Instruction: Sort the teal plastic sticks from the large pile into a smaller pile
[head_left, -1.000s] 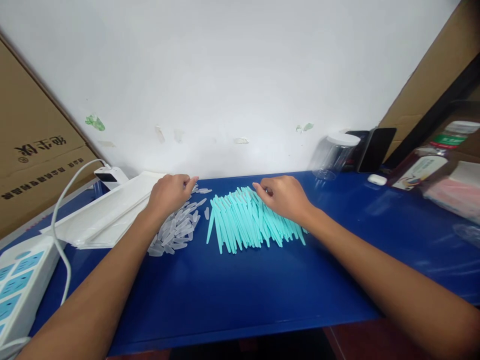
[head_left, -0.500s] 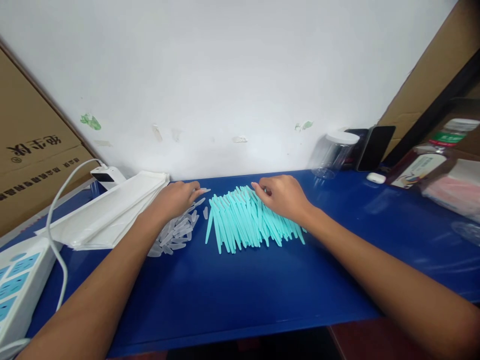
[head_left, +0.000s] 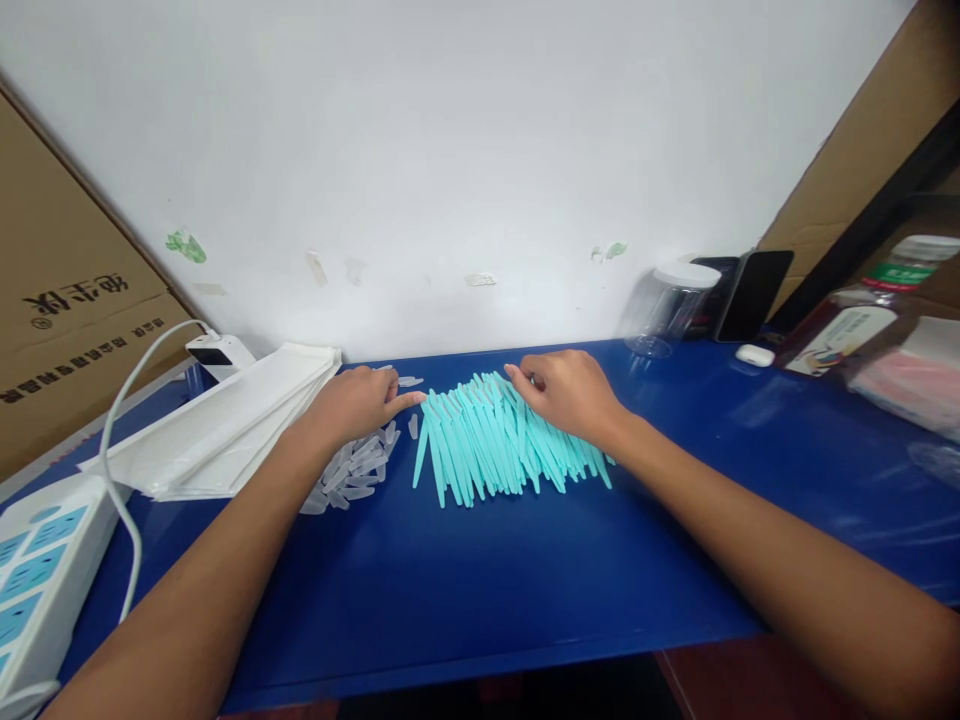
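A pile of several teal plastic sticks (head_left: 495,440) lies fanned out on the blue table (head_left: 465,590). Left of it is a heap of small clear plastic caps (head_left: 356,465). My left hand (head_left: 360,403) rests over the clear caps. Its fingers are drawn together, and the index fingertip reaches the left edge of the teal pile. What it pinches, if anything, is hidden. My right hand (head_left: 570,393) sits on the far right part of the teal pile. Its curled fingers pinch at the far ends of the sticks.
A stack of white flat bags (head_left: 217,425) lies at the left, with a white charger (head_left: 217,352) and cable behind it. A power strip (head_left: 37,570) is at the near left. A clear jar (head_left: 667,310), dark phones (head_left: 750,295), an earbud case (head_left: 754,354) and bottles (head_left: 855,330) stand at the right. Cardboard boxes (head_left: 60,310) flank both sides.
My left hand has slid right and slightly nearer, from the far side of the clear caps to the left edge of the teal sticks. My right hand has stayed put.
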